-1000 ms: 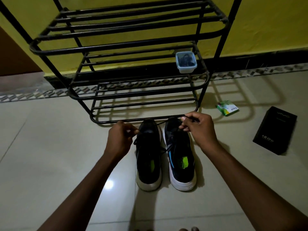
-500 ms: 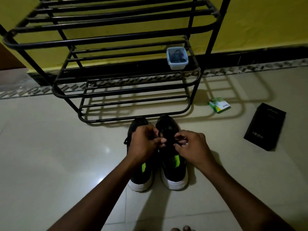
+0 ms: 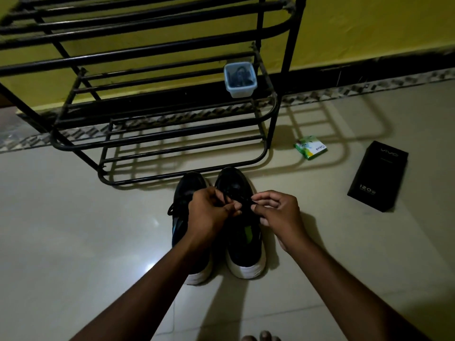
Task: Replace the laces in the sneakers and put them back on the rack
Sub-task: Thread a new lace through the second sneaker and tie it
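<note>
Two black sneakers with white soles stand side by side on the tiled floor, toes toward the black metal rack (image 3: pixel 157 141). The left sneaker (image 3: pixel 183 193) is partly covered by my left forearm, and its lace hangs off its left side. Over the right sneaker (image 3: pixel 246 244), my left hand (image 3: pixel 209 212) and my right hand (image 3: pixel 278 215) each pinch the black lace (image 3: pixel 242 201) above the tongue. The two hands are close together, fingers curled on the lace.
A small clear tub (image 3: pixel 240 80) with dark cords inside sits on the rack's middle shelf at the right. A green packet (image 3: pixel 310 147) and a black phone box (image 3: pixel 379 175) lie on the floor to the right. My toes (image 3: pixel 261 337) show at the bottom edge.
A second ago my hands were spread apart, pulling the lace ends out near the shoe toes. They have come together over the right sneaker's tongue and pinch the lace there.
</note>
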Demonstrator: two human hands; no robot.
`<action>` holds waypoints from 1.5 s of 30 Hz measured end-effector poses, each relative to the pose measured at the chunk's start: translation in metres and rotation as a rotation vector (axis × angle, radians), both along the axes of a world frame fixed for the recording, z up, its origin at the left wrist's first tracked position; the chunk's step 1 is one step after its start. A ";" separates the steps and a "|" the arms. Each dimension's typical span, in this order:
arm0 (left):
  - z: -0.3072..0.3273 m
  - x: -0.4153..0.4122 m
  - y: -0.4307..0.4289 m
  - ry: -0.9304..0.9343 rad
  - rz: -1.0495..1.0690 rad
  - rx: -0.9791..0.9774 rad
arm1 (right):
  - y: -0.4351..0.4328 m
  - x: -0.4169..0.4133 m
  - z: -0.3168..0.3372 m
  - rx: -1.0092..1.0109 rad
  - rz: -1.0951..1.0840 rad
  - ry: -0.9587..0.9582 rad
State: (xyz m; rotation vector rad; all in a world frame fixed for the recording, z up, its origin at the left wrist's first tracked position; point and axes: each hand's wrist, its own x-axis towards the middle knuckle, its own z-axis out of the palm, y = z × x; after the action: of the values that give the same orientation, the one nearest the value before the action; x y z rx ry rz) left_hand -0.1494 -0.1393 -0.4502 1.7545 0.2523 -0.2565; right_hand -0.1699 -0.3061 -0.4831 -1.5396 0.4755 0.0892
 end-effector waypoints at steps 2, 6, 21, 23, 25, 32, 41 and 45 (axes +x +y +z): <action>-0.001 0.002 -0.002 -0.004 0.026 -0.004 | 0.000 0.000 0.001 0.031 -0.002 0.008; -0.007 0.004 -0.007 -0.037 0.012 0.144 | 0.000 0.000 0.002 0.048 0.005 0.010; -0.002 0.005 -0.012 -0.227 -0.210 0.515 | 0.001 0.001 0.004 0.028 0.012 0.016; -0.002 0.006 -0.012 -0.262 -0.231 0.533 | 0.001 0.001 0.004 0.023 0.015 0.017; -0.001 0.006 -0.012 -0.273 -0.231 0.541 | 0.001 0.001 0.004 0.024 0.012 0.015; -0.001 0.001 -0.015 -0.255 -0.154 0.548 | 0.001 0.000 0.004 0.028 0.007 0.013; -0.007 0.000 -0.014 -0.259 -0.139 0.446 | 0.001 -0.001 0.005 -0.064 0.015 -0.029; -0.008 -0.001 -0.012 -0.263 -0.174 0.453 | 0.003 -0.002 0.005 -0.090 0.016 -0.045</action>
State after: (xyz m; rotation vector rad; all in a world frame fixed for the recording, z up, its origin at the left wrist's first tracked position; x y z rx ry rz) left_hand -0.1503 -0.1510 -0.4580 2.2393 -0.0402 -0.0930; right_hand -0.1719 -0.3035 -0.4778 -1.6310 0.4363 0.0461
